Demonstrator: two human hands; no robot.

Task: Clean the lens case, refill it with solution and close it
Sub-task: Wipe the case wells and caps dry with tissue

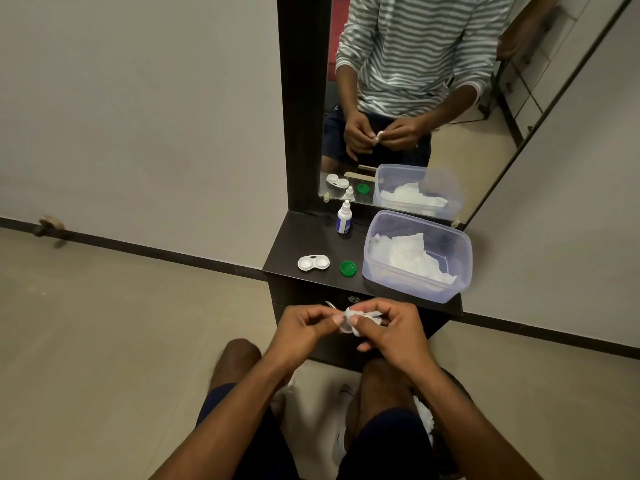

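White tissue [360,315] is bunched between both hands, low in the head view and in front of the dark surface [311,237]. The left hand [308,323] pinches a small white cap [346,328] with curled fingers and thumb. The right hand [391,332] has its fingers curled round the tissue and presses it against the cap. On the surface, the white lens case [313,263] lies open, both cups uncovered. A green cap [348,268] lies just beside it at 3 o'clock. The solution bottle [344,217] stands upright at 1 o'clock from the case, near the mirror [398,98]. A clear plastic box [417,256] with tissues inside sits at 3 o'clock from the green cap.
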